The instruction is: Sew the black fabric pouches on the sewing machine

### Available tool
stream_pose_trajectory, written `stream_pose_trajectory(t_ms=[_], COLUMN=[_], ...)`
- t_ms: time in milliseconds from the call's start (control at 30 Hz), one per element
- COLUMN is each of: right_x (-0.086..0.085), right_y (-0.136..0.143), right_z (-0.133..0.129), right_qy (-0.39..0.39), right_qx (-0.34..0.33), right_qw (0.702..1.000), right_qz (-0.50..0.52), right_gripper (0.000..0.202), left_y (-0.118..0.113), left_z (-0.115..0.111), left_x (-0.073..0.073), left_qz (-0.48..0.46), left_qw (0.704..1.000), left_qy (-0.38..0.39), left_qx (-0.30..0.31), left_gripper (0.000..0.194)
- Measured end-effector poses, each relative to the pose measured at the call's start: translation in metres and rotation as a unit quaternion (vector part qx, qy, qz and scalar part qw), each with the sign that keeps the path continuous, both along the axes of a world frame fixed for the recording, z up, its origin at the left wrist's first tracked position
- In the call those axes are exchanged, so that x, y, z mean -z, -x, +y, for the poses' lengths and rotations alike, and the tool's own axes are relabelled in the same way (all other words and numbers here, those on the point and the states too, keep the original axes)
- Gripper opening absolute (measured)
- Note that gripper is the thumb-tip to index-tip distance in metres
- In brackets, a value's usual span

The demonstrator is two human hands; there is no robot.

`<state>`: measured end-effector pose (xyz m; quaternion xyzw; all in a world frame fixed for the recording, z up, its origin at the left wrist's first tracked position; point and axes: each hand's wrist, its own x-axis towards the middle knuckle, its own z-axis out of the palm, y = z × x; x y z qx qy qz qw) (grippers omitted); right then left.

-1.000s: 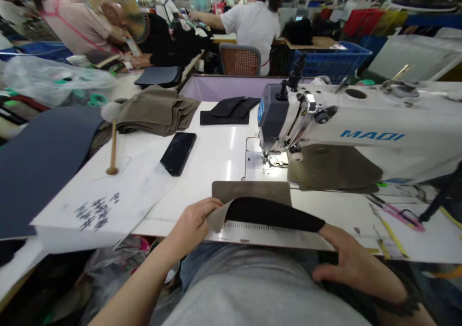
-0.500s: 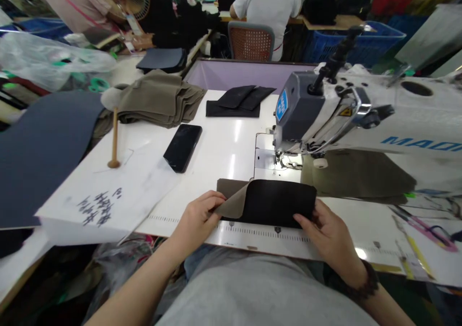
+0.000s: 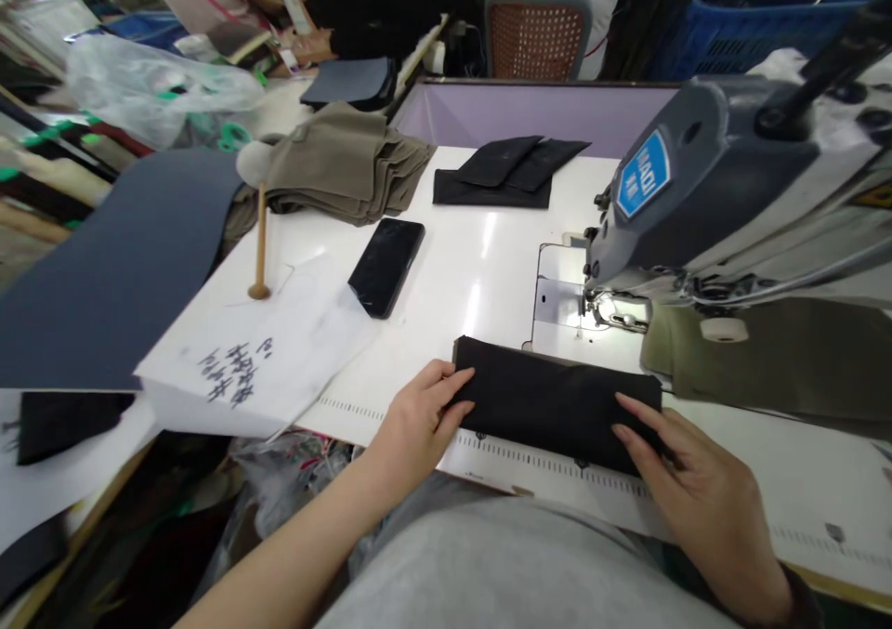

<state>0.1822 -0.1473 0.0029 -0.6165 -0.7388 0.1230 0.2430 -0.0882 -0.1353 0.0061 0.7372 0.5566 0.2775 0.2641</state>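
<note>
A strip of black fabric (image 3: pixel 550 401) lies flat over an olive-brown layer near the table's front edge. My left hand (image 3: pixel 422 420) pinches its left end between thumb and fingers. At the right end, my right hand (image 3: pixel 703 485) grips the same cloth, thumb and index finger on top and the other fingers hidden beneath. Beyond the strip is the sewing machine's needle area (image 3: pixel 592 308), lit by a small lamp. The olive fabric pieces (image 3: pixel 780 360) rest under the machine head (image 3: pixel 669 164).
A black phone (image 3: pixel 387 267), a stack of olive-brown cloth (image 3: pixel 341 160) and folded black pieces (image 3: pixel 502 178) lie farther back. Left are a paper with handwriting (image 3: pixel 279 350), a wooden-handled tool (image 3: pixel 260 248) and a large dark grey panel (image 3: pixel 125 267). Co-workers sit beyond the purple partition (image 3: pixel 530 113).
The left corner that was folded back, showing its olive-brown underside, now lies flat with black facing up. The camera view has shifted right and closer.
</note>
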Motion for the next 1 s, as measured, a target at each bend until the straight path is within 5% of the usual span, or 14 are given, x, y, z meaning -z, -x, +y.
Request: stream_pose_trajectory(t_ms=[1000], right_x=[0.0009], right_y=[-0.0039], right_z=[0.0047], right_qy=[0.02], right_qx=[0.003], right_qw=[0.997], right_qz=[-0.075], right_gripper=[0.042], left_y=[-0.0017], left_z=[0.0023], left_x=[-0.0068], left_qz=[0.013], left_qw=[0.994], left_qy=[0.109], left_qx=[-0.019], left_gripper=[0.034])
